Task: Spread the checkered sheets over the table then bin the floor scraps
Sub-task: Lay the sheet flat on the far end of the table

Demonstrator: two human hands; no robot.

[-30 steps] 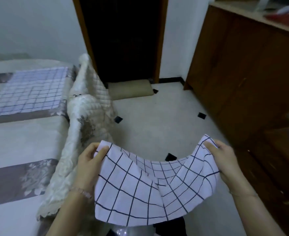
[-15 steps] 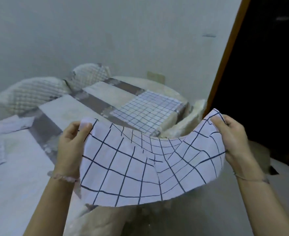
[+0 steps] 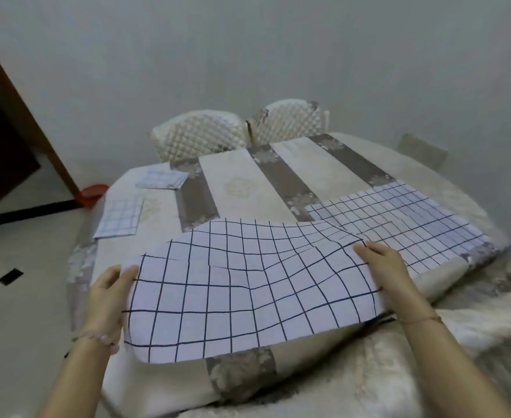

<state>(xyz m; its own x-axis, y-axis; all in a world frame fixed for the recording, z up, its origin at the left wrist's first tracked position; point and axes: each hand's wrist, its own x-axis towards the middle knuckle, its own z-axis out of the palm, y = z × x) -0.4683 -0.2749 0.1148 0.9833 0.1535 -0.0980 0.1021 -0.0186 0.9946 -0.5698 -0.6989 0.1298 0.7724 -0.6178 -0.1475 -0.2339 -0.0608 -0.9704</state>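
A person's view looking down over a round tabletop (image 3: 242, 182) covered with a cream and grey striped cloth. Both hands hold one held checkered sheet (image 3: 248, 285), white with dark grid lines, sagging and rippled just above the near edge of the tabletop. The left hand (image 3: 109, 303) has its grip pinching the sheet's left edge, thumb on top. The right hand (image 3: 390, 276) has its grip closed over the sheet's right edge, fingers lying on top and the thumb hidden. Four checkered sheets are in view. Besides the held sheet there is a large laid sheet (image 3: 399, 218) just beyond and to the right of it, their corners seeming to overlap, a small sheet (image 3: 118, 218) beyond and to the left of it, and a folded sheet (image 3: 162, 179) further beyond on the left. Two quilted chair backs (image 3: 200, 134) stand far beyond the held sheet, at the far rim. On the floor to the left of the held sheet lies one black scrap (image 3: 10, 276), and further off a red tub (image 3: 93, 193), possibly the bin. The step in hand looks like laying this sheet down. To do it well, draw the two edges apart until the ripples go, lower the far edge first beside the large laid sheet, then smooth towards the body
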